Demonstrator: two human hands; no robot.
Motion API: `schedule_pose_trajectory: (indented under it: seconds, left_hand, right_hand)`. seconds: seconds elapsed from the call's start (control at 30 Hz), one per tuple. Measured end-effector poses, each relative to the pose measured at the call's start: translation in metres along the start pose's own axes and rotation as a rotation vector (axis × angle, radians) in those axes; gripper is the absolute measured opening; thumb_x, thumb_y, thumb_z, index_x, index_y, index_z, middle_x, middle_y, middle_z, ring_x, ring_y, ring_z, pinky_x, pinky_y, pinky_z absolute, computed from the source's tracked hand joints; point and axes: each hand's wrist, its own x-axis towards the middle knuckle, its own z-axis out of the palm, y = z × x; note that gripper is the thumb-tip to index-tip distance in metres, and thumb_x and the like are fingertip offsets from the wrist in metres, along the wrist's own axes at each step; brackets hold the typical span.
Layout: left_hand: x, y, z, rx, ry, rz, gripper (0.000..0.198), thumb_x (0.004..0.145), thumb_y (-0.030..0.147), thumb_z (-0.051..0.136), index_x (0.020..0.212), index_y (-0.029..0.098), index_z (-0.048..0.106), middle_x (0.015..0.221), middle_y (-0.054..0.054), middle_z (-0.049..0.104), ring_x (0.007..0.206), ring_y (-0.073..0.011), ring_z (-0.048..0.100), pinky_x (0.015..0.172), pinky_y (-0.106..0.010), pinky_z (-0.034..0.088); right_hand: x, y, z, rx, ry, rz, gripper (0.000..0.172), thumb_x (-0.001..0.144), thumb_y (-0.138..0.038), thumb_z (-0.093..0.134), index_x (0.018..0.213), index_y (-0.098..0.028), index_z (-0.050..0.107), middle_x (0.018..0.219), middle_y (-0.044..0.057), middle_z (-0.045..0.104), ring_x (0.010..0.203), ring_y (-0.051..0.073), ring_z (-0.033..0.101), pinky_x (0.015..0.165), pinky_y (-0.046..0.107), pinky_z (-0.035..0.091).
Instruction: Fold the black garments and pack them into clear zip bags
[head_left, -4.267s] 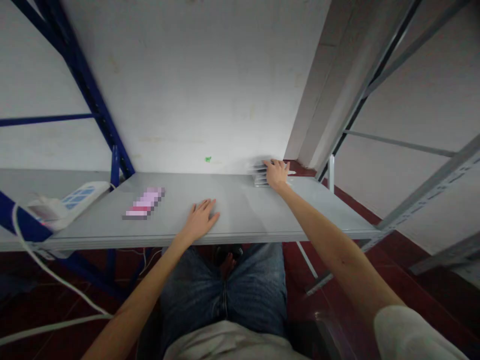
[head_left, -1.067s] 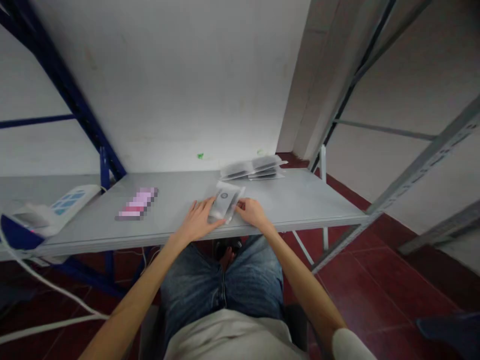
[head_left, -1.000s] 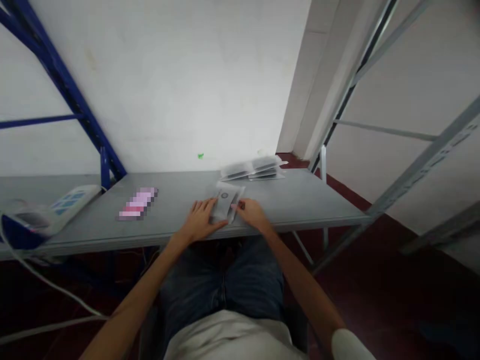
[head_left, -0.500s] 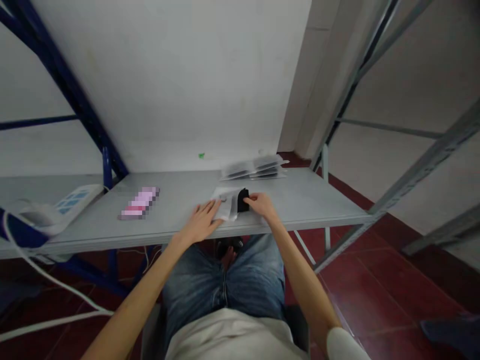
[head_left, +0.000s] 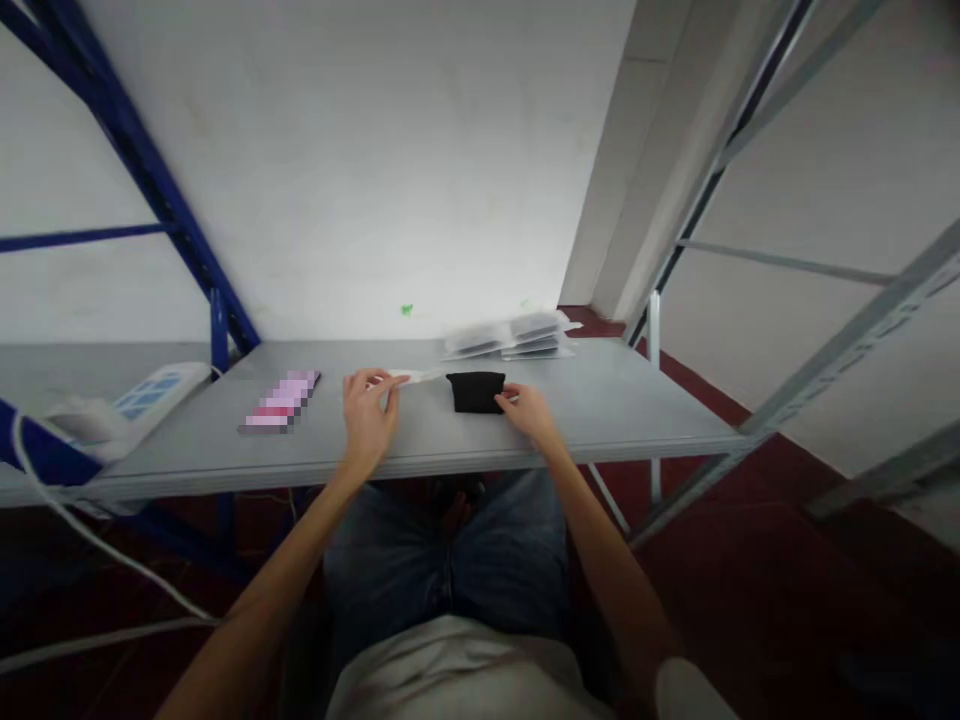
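Note:
A flat black pouch-like item (head_left: 478, 392) is over the grey tabletop (head_left: 420, 440), fully out in view. The fingers of my right hand (head_left: 523, 408) pinch its right edge. To its left, my left hand (head_left: 369, 408) grips a thin, whitish clear plastic bag (head_left: 421, 376) between thumb and fingers. The bag's right end lies close to the black item's upper left corner; whether they touch I cannot tell.
Several clear bags with dark contents (head_left: 514, 335) lie stacked at the back by the wall. Left on the table are a blurred-out phone (head_left: 283, 402) and a white power strip (head_left: 154, 400). A white cable (head_left: 105, 562) hangs at the lower left.
The black item has come out of the clear bag and now shows whole. My left hand has gone from lying flat on the bag to pinching it, farther left and up.

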Motion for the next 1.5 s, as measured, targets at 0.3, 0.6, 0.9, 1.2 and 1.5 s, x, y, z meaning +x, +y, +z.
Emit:
schedule_pose_trajectory:
  seconds: [0.3, 0.6, 0.9, 1.2, 1.5]
  left_hand:
    - [0.001, 0.019, -0.006, -0.147, 0.18, -0.09, 0.022, 0.097, 0.033, 0.06, 0.096, 0.019, 0.077, 0.093, -0.005, 0.065, 0.09, -0.0201, 0.062, 0.087, -0.034, 0.051]
    - [-0.001, 0.018, -0.004, -0.187, 0.111, -0.075, 0.032, 0.102, 0.041, 0.054, 0.099, 0.02, 0.079, 0.095, -0.007, 0.068, 0.095, -0.0222, 0.063, 0.089, -0.037, 0.05]
    - [-0.003, 0.026, -0.004, -0.16, 0.178, -0.059, 0.021, 0.096, 0.038, 0.067, 0.105, 0.026, 0.082, 0.085, -0.002, 0.06, 0.073, -0.016, 0.053, 0.075, -0.032, 0.048]
    - [-0.013, 0.034, 0.008, -0.276, -0.084, 0.004, 0.021, 0.096, 0.038, 0.065, 0.097, 0.024, 0.08, 0.091, -0.004, 0.072, 0.082, -0.018, 0.067, 0.08, -0.033, 0.054]
    - [-0.022, 0.037, 0.017, -0.413, -0.234, 0.008, 0.026, 0.098, 0.044, 0.06, 0.097, 0.025, 0.078, 0.098, -0.006, 0.076, 0.091, -0.0226, 0.071, 0.087, -0.038, 0.058]
  right_hand:
    - [-0.029, -0.043, 0.036, 0.119, -0.022, -0.309, 0.069, 0.095, -0.034, 0.072, 0.156, -0.021, 0.044, 0.107, 0.007, 0.076, 0.101, 0.023, 0.072, 0.094, 0.038, 0.056]
    - [-0.031, -0.039, 0.03, -0.095, -0.012, -0.7, 0.034, 0.101, -0.037, 0.063, 0.132, -0.023, 0.066, 0.164, 0.012, 0.041, 0.151, 0.028, 0.037, 0.121, 0.048, 0.036]
    - [-0.057, -0.056, 0.006, -0.438, -0.065, -0.614, 0.049, 0.102, -0.048, 0.06, 0.148, -0.029, 0.059, 0.138, 0.016, 0.061, 0.125, 0.032, 0.056, 0.103, 0.047, 0.045]
    - [-0.07, -0.077, 0.019, -0.25, -0.049, -0.578, 0.05, 0.105, -0.035, 0.055, 0.153, -0.021, 0.051, 0.14, 0.013, 0.063, 0.127, 0.027, 0.057, 0.108, 0.041, 0.047]
    - [-0.06, -0.072, 0.002, -0.163, 0.144, -0.635, 0.028, 0.106, -0.034, 0.054, 0.127, -0.031, 0.073, 0.119, 0.009, 0.069, 0.113, 0.028, 0.06, 0.101, 0.043, 0.052]
